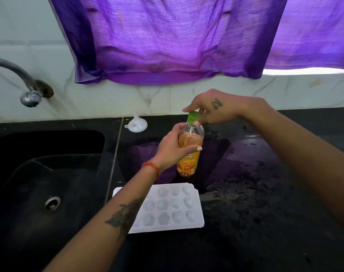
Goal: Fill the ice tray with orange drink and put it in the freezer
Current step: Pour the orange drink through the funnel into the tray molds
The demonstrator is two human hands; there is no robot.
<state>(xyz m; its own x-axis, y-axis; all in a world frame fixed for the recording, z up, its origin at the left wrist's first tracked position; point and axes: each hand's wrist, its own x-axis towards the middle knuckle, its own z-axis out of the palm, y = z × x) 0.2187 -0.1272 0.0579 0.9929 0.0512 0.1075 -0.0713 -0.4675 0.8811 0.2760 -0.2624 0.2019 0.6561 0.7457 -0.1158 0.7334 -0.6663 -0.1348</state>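
A clear bottle of orange drink (pixel 188 161) stands upright on the black counter, just behind a white ice tray (pixel 195 222) whose cells look empty. My left hand (pixel 172 149) grips the bottle's upper body. My right hand (pixel 212 108) comes from above and pinches the green cap (pixel 192 117), which sits on the bottle's neck. My left forearm crosses over the tray's left part and hides some cells.
A small white funnel (pixel 136 124) lies on the counter (pixel 255 183) behind the bottle, near the wall. A black sink (pixel 39 173) with a metal tap (pixel 27 89) is to the left. A purple curtain (pixel 167 40) hangs over the back wall.
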